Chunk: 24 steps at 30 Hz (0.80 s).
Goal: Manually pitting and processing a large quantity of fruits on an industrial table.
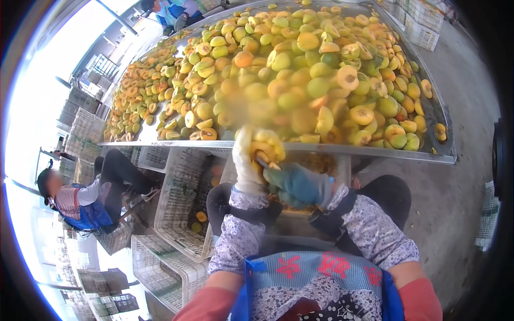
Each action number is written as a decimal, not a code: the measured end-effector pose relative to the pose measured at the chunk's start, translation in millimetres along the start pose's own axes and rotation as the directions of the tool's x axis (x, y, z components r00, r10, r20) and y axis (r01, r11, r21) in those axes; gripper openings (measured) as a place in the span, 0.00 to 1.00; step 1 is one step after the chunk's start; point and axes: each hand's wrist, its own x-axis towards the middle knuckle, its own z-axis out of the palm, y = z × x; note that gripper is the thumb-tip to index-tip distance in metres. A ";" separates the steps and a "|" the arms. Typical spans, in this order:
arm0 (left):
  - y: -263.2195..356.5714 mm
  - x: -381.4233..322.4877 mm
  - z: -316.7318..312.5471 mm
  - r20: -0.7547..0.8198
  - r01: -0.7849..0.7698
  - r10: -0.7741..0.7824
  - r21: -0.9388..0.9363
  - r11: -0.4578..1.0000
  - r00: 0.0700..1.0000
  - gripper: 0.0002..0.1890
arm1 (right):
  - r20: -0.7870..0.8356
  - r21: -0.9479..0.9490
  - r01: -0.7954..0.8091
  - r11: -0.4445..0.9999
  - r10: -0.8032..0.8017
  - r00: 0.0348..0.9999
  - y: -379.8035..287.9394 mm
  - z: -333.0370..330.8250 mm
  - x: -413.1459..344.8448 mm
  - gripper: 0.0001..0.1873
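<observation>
My left hand (245,162), in a white glove with yellowed fingers, is raised at the near edge of the metal table (361,150). Its fingers curl around a piece of yellow fruit (257,147), mostly hidden by the glove. Gripped in my right hand (299,184), in a blue-green glove, is a small hand tool (263,159) whose dark part meets the fruit. Blur hides the tool's exact kind. Beyond my hands lies a heap of halved and whole yellow-green stone fruit (281,62), some halves showing brown pits or hollows.
Below my hands stands a plastic crate (344,162) between my knees. A deep white crate (160,216) with a few fruit pieces is to its left, another crate (160,257) nearer me. One person (86,200) sits at left, another (172,16) beyond the table. Crates (421,30) are stacked far right.
</observation>
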 end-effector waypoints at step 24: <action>53.5 125.0 -81.3 -0.076 0.044 0.062 0.912 0.407 0.995 0.25 | -0.364 -0.531 -0.059 0.845 -0.165 0.917 9.8 -4.7 11.5 0.23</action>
